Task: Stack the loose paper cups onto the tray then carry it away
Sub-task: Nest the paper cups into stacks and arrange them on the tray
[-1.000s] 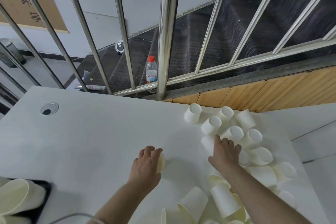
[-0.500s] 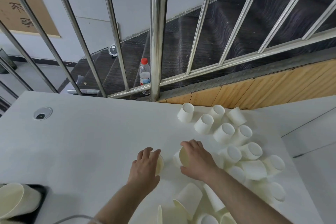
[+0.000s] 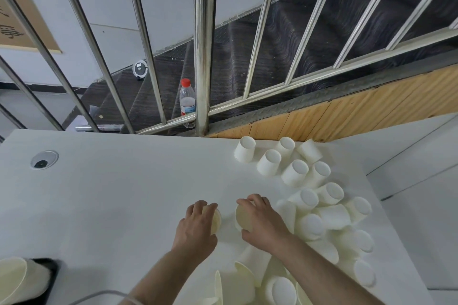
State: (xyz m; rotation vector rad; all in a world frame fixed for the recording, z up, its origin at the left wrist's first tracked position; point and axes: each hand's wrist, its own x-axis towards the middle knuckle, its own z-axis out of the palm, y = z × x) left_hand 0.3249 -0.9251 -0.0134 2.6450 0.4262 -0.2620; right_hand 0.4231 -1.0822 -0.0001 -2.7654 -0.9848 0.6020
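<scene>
One paper cup (image 3: 215, 221) is gripped on its side by the left hand (image 3: 197, 228), another (image 3: 243, 218) by the right hand (image 3: 263, 224), mouths facing; loose cups (image 3: 307, 199) are piled right of the right hand, tray (image 3: 48, 271) far left.

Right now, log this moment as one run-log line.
left hand: grips cup | right hand: grips second cup | cup mouths facing, apart | loose cups: heaped right | tray: lower left
</scene>
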